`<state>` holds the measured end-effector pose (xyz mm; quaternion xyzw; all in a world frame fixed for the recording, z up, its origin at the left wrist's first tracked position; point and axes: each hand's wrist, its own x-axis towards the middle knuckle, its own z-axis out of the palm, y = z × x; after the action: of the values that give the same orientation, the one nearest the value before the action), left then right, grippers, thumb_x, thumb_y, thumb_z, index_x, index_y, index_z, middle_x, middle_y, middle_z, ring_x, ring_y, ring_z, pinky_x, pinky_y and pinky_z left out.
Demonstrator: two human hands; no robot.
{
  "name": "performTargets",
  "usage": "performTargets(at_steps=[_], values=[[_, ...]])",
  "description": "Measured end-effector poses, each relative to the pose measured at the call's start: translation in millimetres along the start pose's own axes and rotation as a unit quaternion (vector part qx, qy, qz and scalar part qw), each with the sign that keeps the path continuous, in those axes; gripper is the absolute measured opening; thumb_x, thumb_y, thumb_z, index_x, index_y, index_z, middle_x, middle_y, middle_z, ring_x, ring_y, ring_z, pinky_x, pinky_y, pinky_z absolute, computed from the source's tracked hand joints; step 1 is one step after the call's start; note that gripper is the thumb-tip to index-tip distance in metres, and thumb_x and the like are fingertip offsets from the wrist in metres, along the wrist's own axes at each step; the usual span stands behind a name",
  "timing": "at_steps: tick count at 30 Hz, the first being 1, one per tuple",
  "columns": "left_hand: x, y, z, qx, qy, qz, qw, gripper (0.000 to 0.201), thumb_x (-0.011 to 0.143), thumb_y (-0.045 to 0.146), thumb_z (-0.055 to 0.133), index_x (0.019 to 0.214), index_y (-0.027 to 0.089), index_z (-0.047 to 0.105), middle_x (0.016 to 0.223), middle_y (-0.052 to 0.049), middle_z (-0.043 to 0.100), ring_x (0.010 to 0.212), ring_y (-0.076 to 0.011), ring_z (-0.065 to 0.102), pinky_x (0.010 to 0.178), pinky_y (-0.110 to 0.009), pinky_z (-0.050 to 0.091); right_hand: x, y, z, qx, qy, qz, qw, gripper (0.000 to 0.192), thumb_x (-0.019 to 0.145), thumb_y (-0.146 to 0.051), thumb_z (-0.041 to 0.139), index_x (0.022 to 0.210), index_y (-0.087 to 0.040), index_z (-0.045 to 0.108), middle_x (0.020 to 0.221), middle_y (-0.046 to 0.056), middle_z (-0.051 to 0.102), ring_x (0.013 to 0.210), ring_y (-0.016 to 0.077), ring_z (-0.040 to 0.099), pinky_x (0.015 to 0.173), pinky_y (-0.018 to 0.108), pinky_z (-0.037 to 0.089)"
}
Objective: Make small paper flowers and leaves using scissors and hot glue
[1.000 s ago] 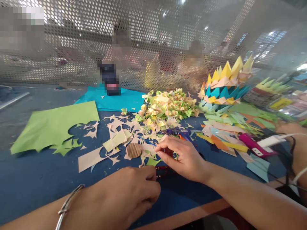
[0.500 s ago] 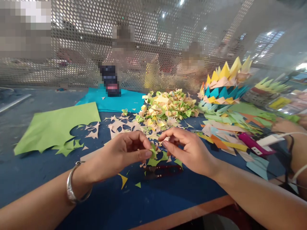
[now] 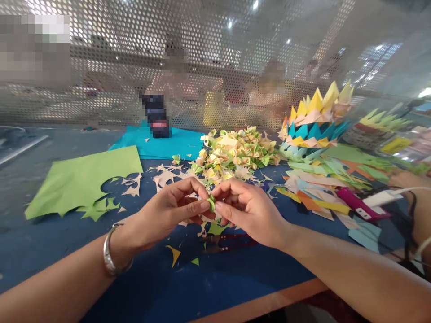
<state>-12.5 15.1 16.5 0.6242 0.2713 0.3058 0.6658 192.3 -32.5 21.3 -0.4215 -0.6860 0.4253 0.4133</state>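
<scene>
Head view, items placed by the heap of curled paper pieces [image 3: 242, 150] on the blue table [image 3: 168, 291].

1. Green sheet [image 3: 90, 179]: left of the heap, lying flat, one edge bitten into by rounded cutouts.
2. Teal sheet [image 3: 131, 143]: left of the heap, just beside it.
3. Left hand [image 3: 168, 211]: nearer the wearer than the heap; thumb and fingertips narrowed to a pinch on the green paper piece.
4. Green paper piece [image 3: 211, 204]: before the heap, raised between the two hands, seemingly curled (its exact fold is too small to tell).
5. Right hand [image 3: 251, 206]: before the heap; thumb and index tip closed on the same piece, opposite the left.
6. Stacked zigzag paper bands [image 3: 313, 128]: right of the heap.
7. Loose paper strips [image 3: 313, 197]: right of the heap and nearer the wearer, in mixed colours.

Step in hand, by judgement: shaping the small piece with both sets of fingertips. Next move, by judgement: calls for light, even pressure, one hand steadying while the other bends, without creasing the paper.
</scene>
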Motion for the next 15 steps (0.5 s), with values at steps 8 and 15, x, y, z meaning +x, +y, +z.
performTargets(at_steps=[8,15], values=[[0,1,0.9,0.036,0.014,-0.028,0.999,0.023,0.091,0.039,0.069,0.084,0.017,0.066,0.081,-0.004,0.076,0.073,-0.0121,0.070,0.065,-0.020,0.052,-2,9,-2,-0.097,0.030,-0.075,0.992,0.007,0.090,-0.025,0.065,0.094,-0.020,0.065,0.080,-0.001,0.068,0.066,0.0100,0.059,0.059,0.023,0.049],[2,5,-4.9,0.184,0.061,0.036,0.980,0.015,0.086,0.034,0.069,0.086,0.020,0.065,0.077,-0.005,0.075,0.066,-0.0167,0.067,0.059,-0.026,0.052,-3,14,-8,-0.068,0.051,-0.044,0.995,0.008,0.090,-0.028,0.064,0.093,-0.021,0.063,0.075,-0.001,0.065,0.059,0.0101,0.060,0.055,0.023,0.050]])
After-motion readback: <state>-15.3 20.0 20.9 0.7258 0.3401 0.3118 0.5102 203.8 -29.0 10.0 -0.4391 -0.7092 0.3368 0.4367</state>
